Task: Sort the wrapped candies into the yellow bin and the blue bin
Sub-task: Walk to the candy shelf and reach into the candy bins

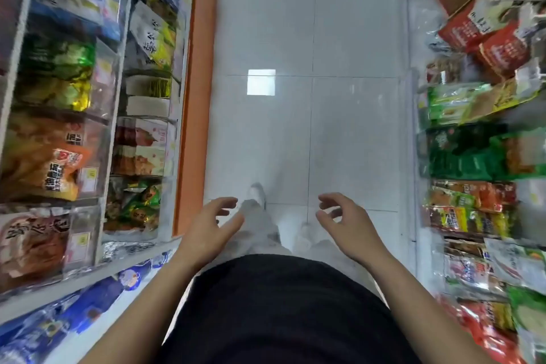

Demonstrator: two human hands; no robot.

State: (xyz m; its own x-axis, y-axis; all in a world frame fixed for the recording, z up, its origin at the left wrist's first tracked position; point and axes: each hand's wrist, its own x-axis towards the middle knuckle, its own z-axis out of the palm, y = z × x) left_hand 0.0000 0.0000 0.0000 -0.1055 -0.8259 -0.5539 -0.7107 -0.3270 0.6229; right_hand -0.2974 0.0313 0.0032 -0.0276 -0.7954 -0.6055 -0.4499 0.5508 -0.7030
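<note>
I am holding my left hand and right hand over the glossy pale tiled floor, fingers loosely spread, gripping nothing. Blurred colourful snack packets are crowding clear plastic shelf compartments on both sides; I cannot tell wrapped candies or bins among them.

left hand, right hand, fingers loosely curled, empty
</note>
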